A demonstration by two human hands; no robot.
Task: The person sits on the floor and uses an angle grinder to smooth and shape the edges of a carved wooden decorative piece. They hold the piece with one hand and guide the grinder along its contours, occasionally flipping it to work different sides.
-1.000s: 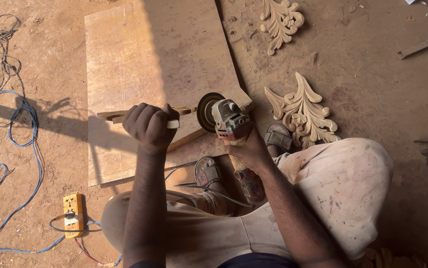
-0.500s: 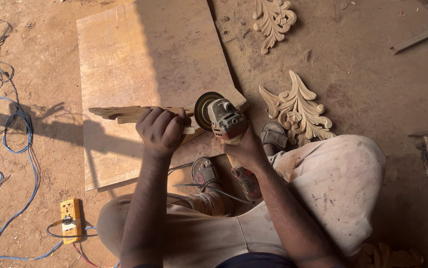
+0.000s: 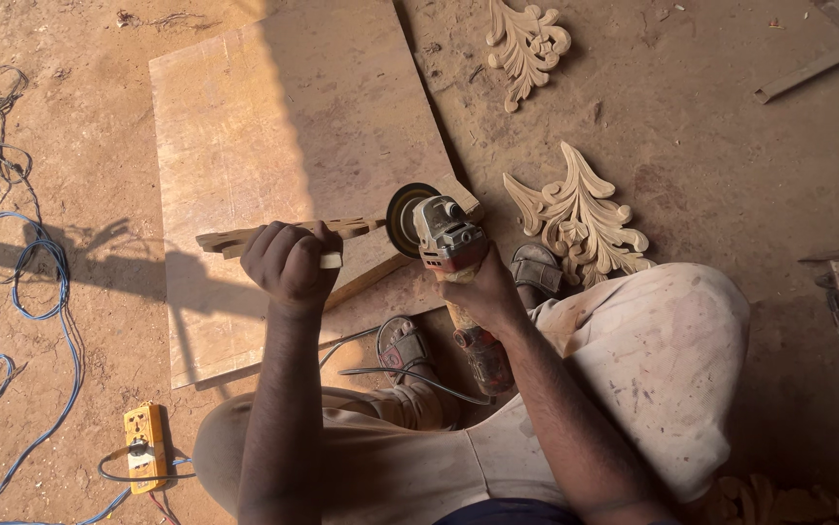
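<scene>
A: Hands at centre, seen from above. Our left hand (image 3: 290, 261) is closed in a fist around a narrow carved wooden strip (image 3: 244, 236), held level over the lower edge of a large wooden board (image 3: 283, 146) that lies flat on the dirt floor (image 3: 731, 146).

B: Our right hand (image 3: 482, 292) is wrapped around the body of an angle grinder (image 3: 448, 243). Its disc (image 3: 402, 220) stands at the right end of the strip; it appears to touch the wood, though we cannot tell for certain from this angle.

A: Surroundings. A carved leaf ornament (image 3: 580, 219) lies just right of the grinder, and a second carved ornament (image 3: 526, 44) lies farther up, well apart from the first. Our sandalled feet (image 3: 402, 345) rest below the board, one on either side of the grinder.

B: At left, blue cable (image 3: 45, 292) loops across the floor, and a yellow socket box (image 3: 145, 447) sits at lower left. The grinder's dark cord (image 3: 410, 374) runs past the left sandal.
</scene>
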